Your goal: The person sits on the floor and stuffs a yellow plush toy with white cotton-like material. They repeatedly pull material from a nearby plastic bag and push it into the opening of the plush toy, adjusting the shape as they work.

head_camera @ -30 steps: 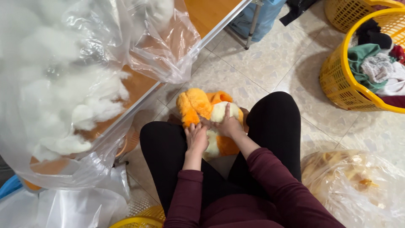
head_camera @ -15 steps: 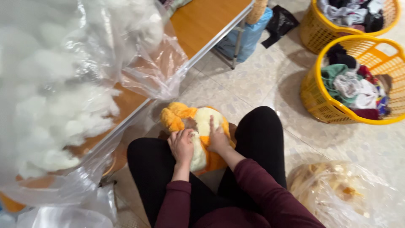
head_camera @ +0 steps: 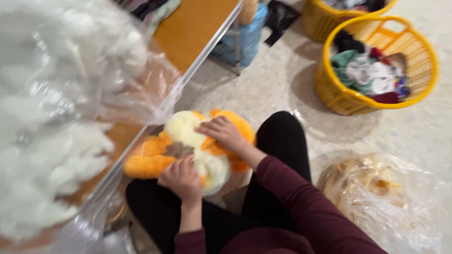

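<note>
Orange and cream plush toy (head_camera: 197,141); white stuffing (head_camera: 42,141) in clear bag; yellow basket (head_camera: 372,101); maroon sleeves (head_camera: 292,197); black trousers (head_camera: 282,136); brown bench (head_camera: 193,28).

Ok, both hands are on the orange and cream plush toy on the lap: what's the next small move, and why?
Probably steady the plush toy before anything else. The left hand grips its near cream side and the right hand presses on top, yet the toy lies tilted towards the table edge, its orange limb hanging off the knee. The picture is blurred, so the finger grip is unclear.
</note>
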